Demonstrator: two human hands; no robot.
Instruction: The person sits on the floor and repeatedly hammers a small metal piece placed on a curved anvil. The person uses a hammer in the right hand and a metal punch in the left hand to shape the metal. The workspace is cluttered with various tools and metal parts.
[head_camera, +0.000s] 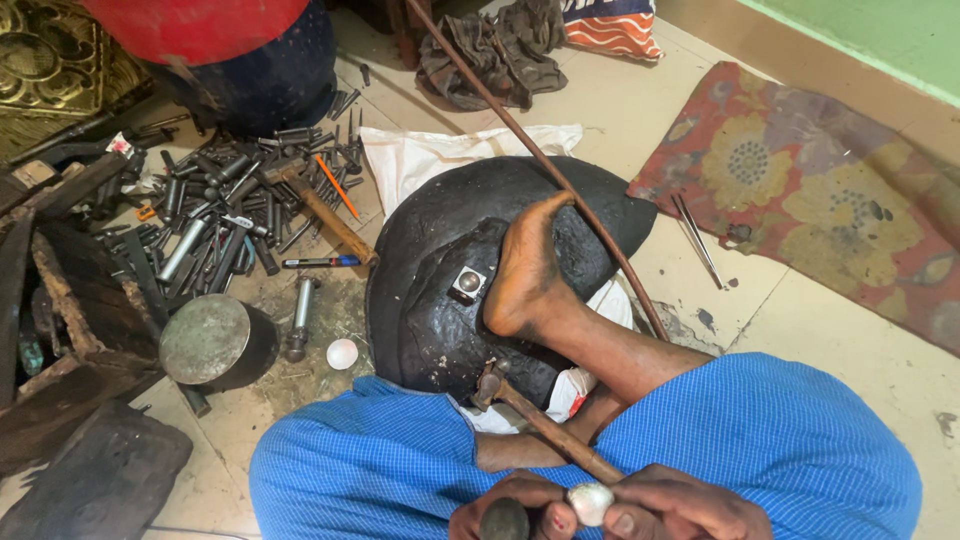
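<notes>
Both hands sit at the lower edge: left hand (515, 512) clenched on a dark round-headed punch (504, 520), right hand (680, 505) pinching a small silvery shell piece (590, 502) with a wooden-handled hammer (535, 420) beside it. Judged thin, light, rigid, easily dented; best gripped by its rim.

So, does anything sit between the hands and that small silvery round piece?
Nothing visible. The silvery round piece is pinched at the fingertips of the right hand, against the left hand, which grips a dark round-ended tool. The hammer lies just beyond, its handle reaching the hands.
</notes>
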